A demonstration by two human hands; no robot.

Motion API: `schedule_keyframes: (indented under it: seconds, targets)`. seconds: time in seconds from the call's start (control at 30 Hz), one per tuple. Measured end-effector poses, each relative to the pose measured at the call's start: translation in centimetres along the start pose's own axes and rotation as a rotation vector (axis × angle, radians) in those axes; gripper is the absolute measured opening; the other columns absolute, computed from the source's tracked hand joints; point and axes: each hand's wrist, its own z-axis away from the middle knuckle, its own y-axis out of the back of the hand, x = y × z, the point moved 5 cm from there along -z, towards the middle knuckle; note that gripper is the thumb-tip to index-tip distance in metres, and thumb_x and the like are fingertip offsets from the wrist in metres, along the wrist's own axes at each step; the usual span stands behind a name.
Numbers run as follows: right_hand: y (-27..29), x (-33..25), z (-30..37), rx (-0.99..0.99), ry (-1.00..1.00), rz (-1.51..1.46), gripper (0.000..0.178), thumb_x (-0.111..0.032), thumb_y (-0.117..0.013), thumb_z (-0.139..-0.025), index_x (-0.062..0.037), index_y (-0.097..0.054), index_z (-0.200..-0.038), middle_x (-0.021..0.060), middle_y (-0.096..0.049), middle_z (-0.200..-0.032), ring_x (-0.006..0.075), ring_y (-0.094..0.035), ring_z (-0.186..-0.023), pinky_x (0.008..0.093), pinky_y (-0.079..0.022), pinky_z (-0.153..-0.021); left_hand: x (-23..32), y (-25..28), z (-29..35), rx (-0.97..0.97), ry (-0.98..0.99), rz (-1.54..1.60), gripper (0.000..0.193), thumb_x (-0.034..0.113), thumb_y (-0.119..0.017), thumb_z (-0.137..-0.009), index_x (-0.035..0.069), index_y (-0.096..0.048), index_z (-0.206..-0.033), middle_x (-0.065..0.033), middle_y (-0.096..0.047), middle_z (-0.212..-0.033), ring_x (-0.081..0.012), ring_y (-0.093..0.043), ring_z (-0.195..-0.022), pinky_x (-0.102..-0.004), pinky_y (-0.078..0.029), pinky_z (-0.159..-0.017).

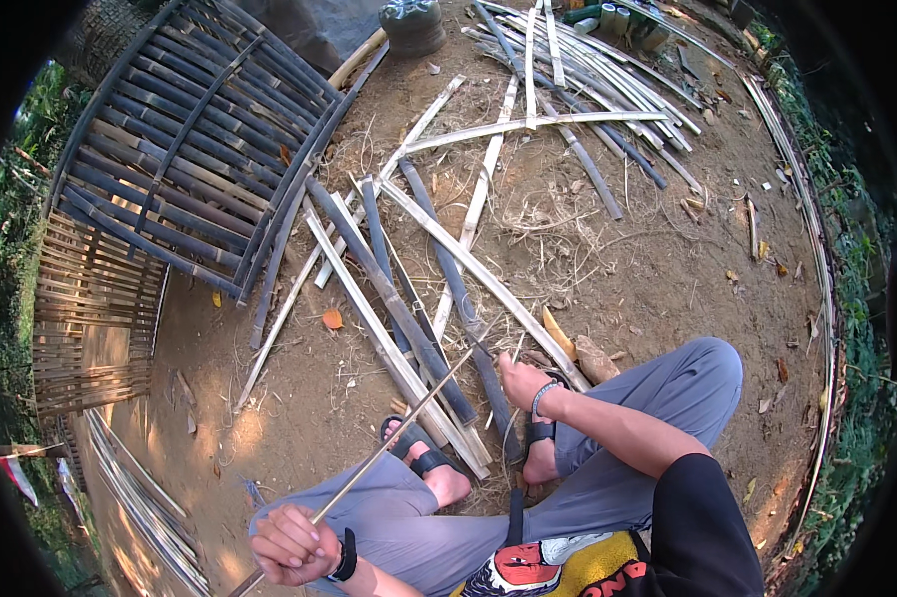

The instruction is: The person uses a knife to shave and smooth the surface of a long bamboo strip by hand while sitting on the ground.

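Note:
A long thin bamboo strip (389, 444) slants up from the lower left across my lap. My left hand (294, 544), wearing a dark wristband, is closed around its lower part. The strip's far end lies close to my right hand (525, 381), which is closed, with a beaded bracelet at the wrist. A short pale sliver (518, 346) sticks up by the right fingers; what else they grip is hidden. Below, between my sandalled feet, dark bamboo poles (448, 259) and pale split bamboo lengths (468, 264) lie on the dirt. A dark handle-like piece (516, 512) stands near my lap.
A slatted bamboo frame (190, 139) stands at the far left, with a paler slatted panel (95, 308) beside it. Split bamboo is heaped (607, 80) at the far right; more strips (145, 497) lie at the lower left. Shavings (548, 224) litter the ground.

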Motion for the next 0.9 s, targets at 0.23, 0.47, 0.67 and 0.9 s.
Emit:
schedule_keyframes:
  seconds: [0.23,0.47,0.67,0.9]
  targets:
    - [-0.1,5.1,-3.1,0.094,-0.083,0.079,0.024,-0.003,-0.044,-0.084,0.0070,-0.040,-0.105,0.0303,-0.064,-0.079,0.0439,-0.066,-0.076,0.0504,-0.054,-0.067,-0.4,-0.1,-0.4,0.028,0.015,0.010,0.039,0.022,-0.047,-0.094,0.014,-0.039,-0.056,0.0006,-0.038,-0.042,-0.0098,-0.035,-0.032,-0.0258,-0.036,-0.048]
    - [0.5,4.1,-3.4,0.065,-0.055,0.085,0.022,-0.008,-0.040,-0.089,0.0055,-0.043,-0.106,0.0316,-0.064,-0.083,0.0422,-0.067,-0.080,0.0511,-0.054,-0.069,-0.3,0.5,-0.4,0.064,-0.002,0.027,0.039,0.020,-0.047,-0.093,0.013,-0.040,-0.055,0.0009,-0.039,-0.040,-0.0090,-0.035,-0.031,-0.0243,-0.036,-0.048]
    - [-0.2,3.5,-3.8,-0.008,-0.138,0.124,0.018,-0.005,-0.045,-0.087,0.0038,-0.048,-0.102,0.0277,-0.066,-0.090,0.0398,-0.068,-0.085,0.0470,-0.055,-0.072,-0.3,-0.2,-0.7,0.038,-0.006,0.054,0.038,0.019,-0.049,-0.092,0.013,-0.041,-0.055,0.0007,-0.041,-0.039,-0.0087,-0.037,-0.031,-0.0233,-0.038,-0.048]
    - [-0.3,9.3,-4.9,0.023,-0.249,0.137,0.021,-0.009,-0.046,-0.087,0.0045,-0.048,-0.102,0.0301,-0.065,-0.091,0.0427,-0.066,-0.085,0.0489,-0.054,-0.072,-0.6,0.1,-1.2,0.074,-0.007,0.018,0.038,0.021,-0.046,-0.095,0.012,-0.040,-0.058,0.0013,-0.036,-0.040,-0.0089,-0.033,-0.032,-0.0229,-0.035,-0.048]
